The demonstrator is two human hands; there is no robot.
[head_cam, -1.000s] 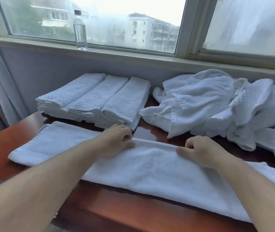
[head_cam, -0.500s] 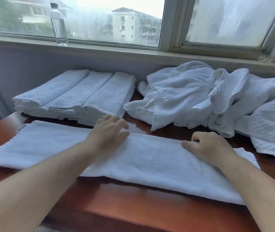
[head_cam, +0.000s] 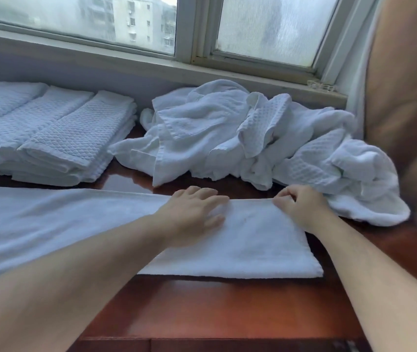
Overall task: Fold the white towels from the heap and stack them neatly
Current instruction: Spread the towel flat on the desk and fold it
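Note:
A long white towel [head_cam: 258, 245], folded lengthwise, lies flat across the red-brown table [head_cam: 202, 308]. My left hand [head_cam: 192, 214] presses on it with spread, fairly straight fingers near its far edge. My right hand [head_cam: 299, 207] has curled fingers and pinches the far edge close to the towel's right end. The heap of crumpled white towels [head_cam: 240, 133] lies behind my right hand, against the wall. Folded towels [head_cam: 57, 133] sit in overlapping stacks at the back left.
A window sill [head_cam: 151, 62] runs along the wall behind the towels. A brown curtain or cushion [head_cam: 405, 97] fills the right edge, touching the heap. Bare table shows in front of the flat towel up to the near edge.
Both hands have slid right along the towel's far edge toward its right end. The view has swung right, so the stacks sit further left and the bottle is almost out of frame.

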